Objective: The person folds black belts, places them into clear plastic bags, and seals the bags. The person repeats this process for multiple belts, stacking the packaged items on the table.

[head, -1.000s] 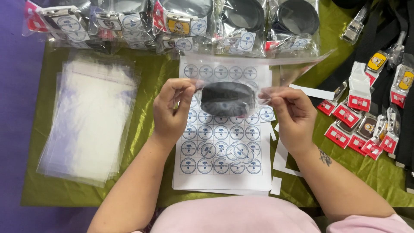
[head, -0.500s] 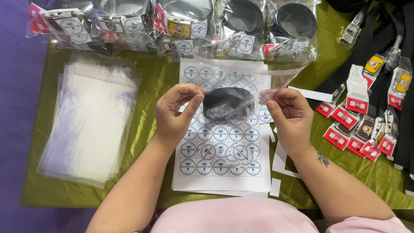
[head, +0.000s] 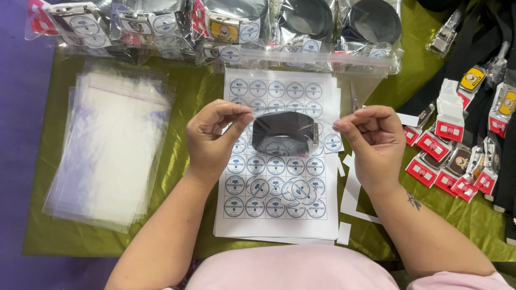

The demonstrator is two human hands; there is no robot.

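Note:
A coiled black belt (head: 284, 131) sits inside a clear plastic bag that I hold up between both hands. My left hand (head: 215, 137) pinches the bag's left edge with thumb and fingers. My right hand (head: 371, 142) pinches its right edge. The bag's open top (head: 301, 60) stretches away from me toward the far row of packs. Under it lies a white sheet of round blue-and-white stickers (head: 277, 177), partly hidden by the belt.
A stack of empty clear bags (head: 110, 150) lies at the left on the olive cloth (head: 191, 96). Bagged belts (head: 226, 24) line the far edge. Loose black belts, buckles and red-carded parts (head: 457, 150) crowd the right. White paper scraps (head: 349, 198) lie beside the sheet.
The belt has sunk a little lower and nearer to me inside the bag, and both hands have pulled slightly apart, drawing the bag taut.

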